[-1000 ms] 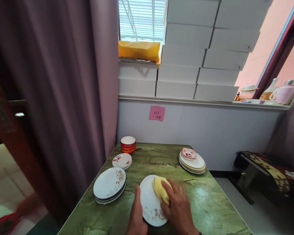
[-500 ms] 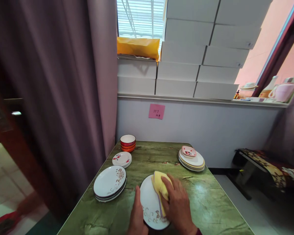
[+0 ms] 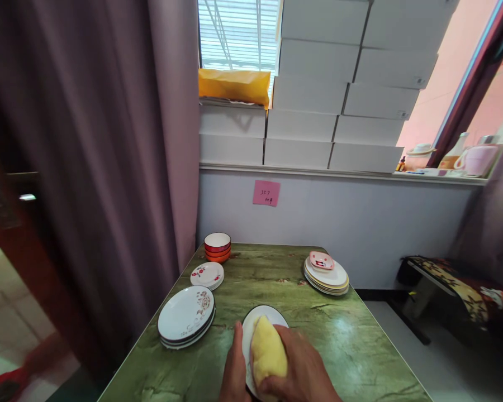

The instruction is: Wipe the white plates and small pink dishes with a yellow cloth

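Observation:
A white plate with a dark rim [image 3: 266, 311] is at the near middle of the table, partly covered by the cloth and both hands. My left hand [image 3: 235, 371] grips its left edge, thumb up along the rim and the other fingers out of sight underneath. With my right hand [image 3: 299, 363] I hold a folded yellow cloth [image 3: 268, 352] pressed on the plate's face. Left of it lies a stack of white plates with brown flowers [image 3: 186, 314]. Behind that stack are smaller plates with red flowers [image 3: 207, 274].
Red and orange bowls [image 3: 218, 247] are stacked at the table's back left corner. At the back right, a small pink dish [image 3: 321, 260] tops a stack of plates [image 3: 337, 274]. A purple curtain [image 3: 167, 139] hangs along the left. White boxes [image 3: 299, 125] fill the windowsill.
The cloth and my right hand have moved down and slightly left over the plate, baring its upper right rim. My left hand keeps its hold on the plate's edge.

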A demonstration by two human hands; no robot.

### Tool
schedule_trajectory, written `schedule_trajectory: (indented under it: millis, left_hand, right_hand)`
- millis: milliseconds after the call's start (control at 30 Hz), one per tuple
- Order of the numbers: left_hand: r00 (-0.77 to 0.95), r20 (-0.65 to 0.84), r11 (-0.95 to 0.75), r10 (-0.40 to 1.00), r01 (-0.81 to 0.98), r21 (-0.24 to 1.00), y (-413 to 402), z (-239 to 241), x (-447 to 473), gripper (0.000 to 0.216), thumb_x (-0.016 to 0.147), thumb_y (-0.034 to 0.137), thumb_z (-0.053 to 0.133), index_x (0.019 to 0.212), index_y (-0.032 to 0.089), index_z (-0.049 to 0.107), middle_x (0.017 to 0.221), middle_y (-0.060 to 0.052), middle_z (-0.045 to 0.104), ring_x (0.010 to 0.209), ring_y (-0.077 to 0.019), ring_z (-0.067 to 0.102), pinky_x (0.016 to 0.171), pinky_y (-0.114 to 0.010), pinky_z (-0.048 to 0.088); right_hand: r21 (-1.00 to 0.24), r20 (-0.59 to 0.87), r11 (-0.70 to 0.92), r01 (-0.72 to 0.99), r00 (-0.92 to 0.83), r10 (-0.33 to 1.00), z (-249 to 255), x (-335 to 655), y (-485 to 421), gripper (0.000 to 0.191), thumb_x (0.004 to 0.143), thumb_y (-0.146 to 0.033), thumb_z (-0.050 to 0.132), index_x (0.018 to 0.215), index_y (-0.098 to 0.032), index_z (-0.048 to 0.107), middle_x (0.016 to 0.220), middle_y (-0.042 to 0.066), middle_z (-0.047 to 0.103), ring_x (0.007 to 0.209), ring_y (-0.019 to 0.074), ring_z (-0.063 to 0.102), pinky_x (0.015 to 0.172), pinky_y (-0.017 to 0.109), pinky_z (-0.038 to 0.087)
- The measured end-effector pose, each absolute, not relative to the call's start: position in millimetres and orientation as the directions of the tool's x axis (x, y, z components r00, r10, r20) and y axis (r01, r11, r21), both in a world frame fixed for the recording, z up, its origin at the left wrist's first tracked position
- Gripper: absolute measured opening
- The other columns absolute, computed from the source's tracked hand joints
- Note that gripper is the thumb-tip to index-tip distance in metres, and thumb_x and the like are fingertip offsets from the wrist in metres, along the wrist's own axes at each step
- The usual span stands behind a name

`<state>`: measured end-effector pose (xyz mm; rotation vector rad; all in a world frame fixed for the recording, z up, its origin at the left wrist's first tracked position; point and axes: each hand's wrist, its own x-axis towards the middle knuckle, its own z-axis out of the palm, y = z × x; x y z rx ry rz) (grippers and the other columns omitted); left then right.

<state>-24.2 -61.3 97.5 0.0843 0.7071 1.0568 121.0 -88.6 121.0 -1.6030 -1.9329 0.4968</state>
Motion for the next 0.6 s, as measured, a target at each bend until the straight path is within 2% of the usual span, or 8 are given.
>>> schedule_trajectory:
  millis: [100, 233, 300, 367, 467, 533, 600]
  left_hand:
    - [0.304, -0.482, 0.515, 0.822, -0.757, 0.401, -62.1, 93.1, -25.4, 0.073, 0.083, 0.055, 0.064, 0.140, 0.011, 0.052, 0.115, -0.018, 0.074, 0.109, -0.0368, 0.068, 0.100, -0.047, 0.051]
    - [0.204, -0.493, 0.444, 0.846, -0.782, 0.437, -66.3, 95.1, -22.9, 0.065, 0.089, 0.050, 0.059, 0.142, 0.015, 0.051, 0.116, -0.015, 0.074, 0.110, -0.0357, 0.068, 0.103, -0.048, 0.049]
    - [0.177, -0.481, 0.424, 0.859, -0.773, 0.473, -69.6, 96.2, -23.2, 0.063, 0.089, 0.048, 0.060, 0.143, 0.017, 0.050, 0.117, -0.013, 0.074, 0.112, -0.0354, 0.067, 0.105, -0.049, 0.047]
    - [0.205, -0.465, 0.439, 0.861, -0.760, 0.478, -73.3, 93.6, -25.1, 0.062, 0.088, 0.046, 0.062, 0.142, 0.019, 0.051, 0.120, -0.012, 0.073, 0.115, -0.0351, 0.065, 0.107, -0.051, 0.044]
    - [0.268, -0.476, 0.493, 0.838, -0.746, 0.448, -79.1, 82.8, -28.9, 0.062, 0.086, 0.046, 0.064, 0.141, 0.019, 0.053, 0.123, -0.014, 0.071, 0.117, -0.0351, 0.064, 0.107, -0.052, 0.043]
    - [0.286, -0.526, 0.543, 0.801, -0.718, 0.435, -82.7, 76.2, -30.2, 0.065, 0.084, 0.049, 0.065, 0.141, 0.019, 0.052, 0.123, -0.015, 0.071, 0.116, -0.0350, 0.065, 0.106, -0.052, 0.044]
    - [0.302, -0.566, 0.591, 0.767, -0.676, 0.441, -86.5, 75.0, -29.2, 0.068, 0.083, 0.052, 0.067, 0.140, 0.019, 0.052, 0.121, -0.015, 0.072, 0.113, -0.0349, 0.066, 0.103, -0.053, 0.046]
  right_hand:
    - [-0.611, 0.213, 0.235, 0.756, -0.129, 0.968, 123.9, 111.8, -94.4, 0.062, 0.054, -0.027, 0.078, 0.114, -0.027, 0.062, 0.105, 0.007, 0.071, 0.093, 0.0307, 0.067, 0.079, 0.036, 0.052]
    - [-0.762, 0.235, 0.233, 0.604, -0.078, 0.969, 132.4, 112.0, -101.9, 0.044, 0.061, -0.024, 0.071, 0.103, -0.027, 0.056, 0.092, 0.002, 0.071, 0.078, 0.0228, 0.068, 0.066, 0.028, 0.051]
    - [-0.835, 0.223, 0.197, 0.514, -0.011, 0.975, 143.6, 121.3, -103.0, 0.048, 0.064, -0.027, 0.071, 0.109, -0.026, 0.052, 0.091, 0.001, 0.072, 0.077, 0.0223, 0.069, 0.066, 0.027, 0.052]
    - [-0.883, 0.249, 0.198, 0.426, 0.067, 0.966, 157.2, 134.4, -101.5, 0.060, 0.069, -0.034, 0.071, 0.123, -0.025, 0.048, 0.100, 0.002, 0.073, 0.081, 0.0227, 0.070, 0.069, 0.028, 0.053]
    - [-0.930, 0.267, 0.190, 0.316, 0.219, 0.938, 176.8, 153.2, -96.7, 0.055, 0.087, -0.051, 0.055, 0.133, -0.022, 0.046, 0.105, 0.006, 0.072, 0.079, 0.0225, 0.069, 0.066, 0.030, 0.054]
    - [-0.939, 0.287, 0.195, 0.283, 0.336, 0.897, 186.4, 160.7, -94.3, 0.055, 0.093, -0.055, 0.045, 0.135, -0.020, 0.046, 0.109, 0.009, 0.071, 0.082, 0.0230, 0.069, 0.067, 0.031, 0.054]
    - [-0.915, 0.370, 0.233, 0.328, 0.455, 0.810, 189.8, 163.5, -93.2, 0.059, 0.093, -0.055, 0.047, 0.140, -0.019, 0.042, 0.123, 0.013, 0.065, 0.097, 0.0252, 0.067, 0.076, 0.033, 0.054]
